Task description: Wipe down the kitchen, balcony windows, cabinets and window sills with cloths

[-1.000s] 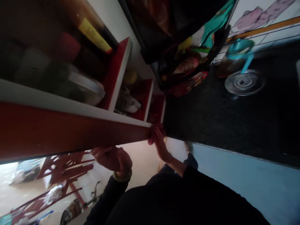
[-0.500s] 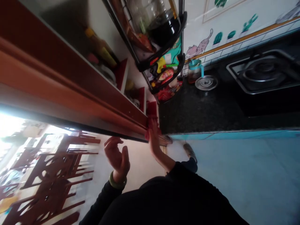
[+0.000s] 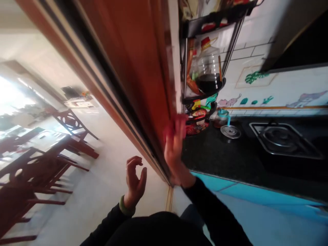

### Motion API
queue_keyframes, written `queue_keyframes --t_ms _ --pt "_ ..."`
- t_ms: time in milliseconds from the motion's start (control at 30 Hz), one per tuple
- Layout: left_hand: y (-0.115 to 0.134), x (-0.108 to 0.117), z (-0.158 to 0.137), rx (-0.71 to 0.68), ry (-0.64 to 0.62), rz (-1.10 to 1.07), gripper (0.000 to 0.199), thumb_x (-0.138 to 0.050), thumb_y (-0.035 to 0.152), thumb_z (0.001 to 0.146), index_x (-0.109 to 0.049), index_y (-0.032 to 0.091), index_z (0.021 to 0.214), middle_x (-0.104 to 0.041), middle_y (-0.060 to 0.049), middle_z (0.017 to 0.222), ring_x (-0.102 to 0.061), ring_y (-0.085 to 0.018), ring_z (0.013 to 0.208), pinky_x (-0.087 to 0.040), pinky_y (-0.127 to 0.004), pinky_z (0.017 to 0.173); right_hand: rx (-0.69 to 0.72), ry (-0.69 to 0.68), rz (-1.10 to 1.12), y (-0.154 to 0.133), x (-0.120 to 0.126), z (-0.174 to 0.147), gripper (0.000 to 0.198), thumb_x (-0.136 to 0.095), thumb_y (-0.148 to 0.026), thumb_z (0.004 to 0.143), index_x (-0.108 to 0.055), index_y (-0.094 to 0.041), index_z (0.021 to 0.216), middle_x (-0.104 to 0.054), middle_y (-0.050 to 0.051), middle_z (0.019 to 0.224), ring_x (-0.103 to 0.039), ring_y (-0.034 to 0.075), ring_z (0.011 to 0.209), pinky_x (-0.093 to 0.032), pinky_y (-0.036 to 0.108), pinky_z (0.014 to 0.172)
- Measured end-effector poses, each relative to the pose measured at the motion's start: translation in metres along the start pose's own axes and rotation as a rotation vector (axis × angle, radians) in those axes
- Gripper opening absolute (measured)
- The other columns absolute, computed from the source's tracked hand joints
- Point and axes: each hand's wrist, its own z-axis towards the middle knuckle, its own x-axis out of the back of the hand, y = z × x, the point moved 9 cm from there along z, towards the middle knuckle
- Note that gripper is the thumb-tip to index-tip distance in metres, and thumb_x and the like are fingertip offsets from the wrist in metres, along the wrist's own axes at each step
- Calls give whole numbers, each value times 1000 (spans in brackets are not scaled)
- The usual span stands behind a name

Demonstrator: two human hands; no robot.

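Note:
My right hand (image 3: 174, 152) presses a red cloth (image 3: 181, 120) against the edge of the brown wooden door frame (image 3: 143, 65). Its fingers point up along the frame, and parts of the cloth show on both sides of them; motion smears the outline. To the left, my left hand (image 3: 135, 181) hangs in the air over the pale floor. Its fingers are bent and apart from the thumb, with nothing between them. A green bangle (image 3: 126, 206) circles that wrist.
A black rack (image 3: 202, 99) beside the frame carries a large jug of dark liquid (image 3: 208, 70) and packets. On the dark counter (image 3: 205, 153) are a turquoise-lidded pitcher (image 3: 222, 118), a metal lid (image 3: 230, 132) and a stove (image 3: 279, 136). Wooden chairs (image 3: 77, 124) and a table stand left.
The view has swung upward and turned toward the frame. My right hand has slid the cloth higher along the frame's edge. My left hand stays bent in the air.

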Motion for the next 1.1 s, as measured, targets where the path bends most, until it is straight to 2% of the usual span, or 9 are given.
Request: queue_keyframes --t_ms 133,200,300,467,533,633,900,1000,1100 --pt "7 11 6 -36 49 -25 26 -69 29 97 -62 23 120 -61 -10 115 -61 -23 103 -57 -39 81 456 71 -156 -134 32 137 65 -34 -45 112 -17 -30 173 -19 -4 180 -2 24 170 -13 46 136" --pt "9 15 7 -45 74 -30 27 -68 25 96 -61 24 122 -61 -10 117 -61 -23 105 -57 -39 82 554 99 -215 -152 34 157 66 -34 -49 111 -20 -31 173 -18 -4 180 -3 25 170 -8 48 135" --pt "7 21 1 -31 98 -7 26 -67 22 96 -61 23 121 -62 -11 118 -62 -23 105 -59 -40 85 445 140 -277 -98 22 105 62 -29 -41 109 -37 -25 168 -17 4 181 -3 33 170 -3 64 134" --pt "-9 33 -22 43 159 63 25 -67 20 96 -62 22 120 -65 -10 118 -67 -21 97 -61 -36 80 -12 -75 -337 89 -10 -49 52 -44 -26 95 -72 -18 138 -34 21 171 -9 51 166 -13 86 125" --pt "-13 38 -28 46 195 65 25 -67 20 95 -63 22 120 -66 -9 118 -68 -20 93 -61 -35 78 18 -102 -372 109 -14 -60 51 -46 -22 91 -77 -21 132 -41 18 167 -13 51 165 -14 86 125" --pt "-15 44 -31 32 224 63 24 -67 21 96 -64 21 119 -66 -9 117 -68 -18 90 -61 -33 76 247 -54 -485 45 -8 -4 59 -47 -18 90 -72 -27 143 -37 10 173 -7 47 167 -15 84 126" --pt "-15 42 -20 41 238 1 23 -64 19 98 -61 22 121 -64 -8 116 -66 -16 90 -59 -32 79 927 90 -1003 -289 17 224 82 -13 -41 98 -59 9 144 -29 27 170 -17 51 158 -33 66 107" --pt "-14 33 -20 55 250 -50 24 -64 18 99 -60 21 122 -63 -8 115 -65 -17 92 -58 -32 79 963 146 -1081 -307 13 240 111 20 -39 80 -78 9 98 -33 23 164 -29 55 148 -30 74 91" --pt "-11 22 -25 81 246 -79 25 -63 18 99 -59 21 124 -62 -8 115 -64 -16 93 -57 -31 80 981 152 -1067 -265 0 190 84 -10 -51 104 -63 1 146 -38 20 170 -30 50 156 -30 65 115"
